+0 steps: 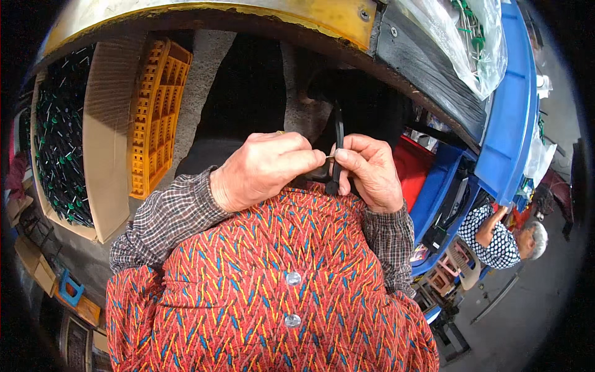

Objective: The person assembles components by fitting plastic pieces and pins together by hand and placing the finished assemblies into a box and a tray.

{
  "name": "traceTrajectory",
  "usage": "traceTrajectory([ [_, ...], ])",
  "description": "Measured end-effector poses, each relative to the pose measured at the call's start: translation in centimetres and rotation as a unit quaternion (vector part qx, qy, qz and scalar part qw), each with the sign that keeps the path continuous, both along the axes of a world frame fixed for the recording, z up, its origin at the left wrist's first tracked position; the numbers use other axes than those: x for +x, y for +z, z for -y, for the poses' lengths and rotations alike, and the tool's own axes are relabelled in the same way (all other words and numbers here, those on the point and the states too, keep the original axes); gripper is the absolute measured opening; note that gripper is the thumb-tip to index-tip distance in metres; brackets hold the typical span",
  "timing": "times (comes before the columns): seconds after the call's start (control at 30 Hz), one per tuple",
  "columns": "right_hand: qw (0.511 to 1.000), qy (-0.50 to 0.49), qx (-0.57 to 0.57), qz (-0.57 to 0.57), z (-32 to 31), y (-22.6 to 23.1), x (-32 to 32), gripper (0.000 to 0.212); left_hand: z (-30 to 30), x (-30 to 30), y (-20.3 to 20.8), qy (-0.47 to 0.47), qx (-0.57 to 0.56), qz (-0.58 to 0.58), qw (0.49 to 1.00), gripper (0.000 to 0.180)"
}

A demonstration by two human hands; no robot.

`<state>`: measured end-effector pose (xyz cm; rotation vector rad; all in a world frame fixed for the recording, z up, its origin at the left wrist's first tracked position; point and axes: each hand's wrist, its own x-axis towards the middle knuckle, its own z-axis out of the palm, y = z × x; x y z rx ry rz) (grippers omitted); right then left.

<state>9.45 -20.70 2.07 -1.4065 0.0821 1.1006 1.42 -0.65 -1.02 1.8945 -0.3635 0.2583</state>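
My left hand (pixel 266 164) is closed in a pinch, thumb and forefinger on a small thin metal-coloured piece (pixel 329 157) whose kind I cannot make out. Just to its right, my right hand (pixel 373 173) is closed around a slim, slightly curved black strip (pixel 339 127). The strip stands nearly lengthwise in view, with a rounded black knob at its near end. The small piece meets the strip at the right thumb tip; whether it goes into the strip is hidden by the fingers. Both hands are over my lap, in front of the patterned red apron (pixel 279 266).
A worn yellow-edged table (pixel 322 22) spans the far side. At left stand an orange plastic crate (pixel 158 118) and a cardboard box (pixel 111 142) of black rods with green parts (pixel 65 136). Blue bins (pixel 511 118) and a clear bag (pixel 496 56) lie right, near another person (pixel 502 239).
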Motion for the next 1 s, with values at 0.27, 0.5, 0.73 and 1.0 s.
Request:
traceTrajectory([
  [0.27,0.994,-0.007,0.023,-0.111,0.3,-0.6,-0.1,0.021,-0.8,0.2,0.4,-0.077,0.138,0.082,0.984,0.024],
  [0.5,0.994,0.024,0.002,-0.108,0.4,-0.7,-0.3,0.021,-0.6,-0.1,-0.3,-0.112,0.176,0.165,0.964,0.020],
  [0.73,0.984,0.010,0.014,-0.176,0.8,-1.2,-0.3,0.016,-0.2,0.0,-0.9,-0.084,0.178,0.226,0.954,0.018],
  [1.0,0.996,-0.071,0.005,0.044,-0.5,-0.6,-1.3,0.030,-0.2,0.0,-1.0,-0.047,0.010,0.044,0.998,0.021],
])
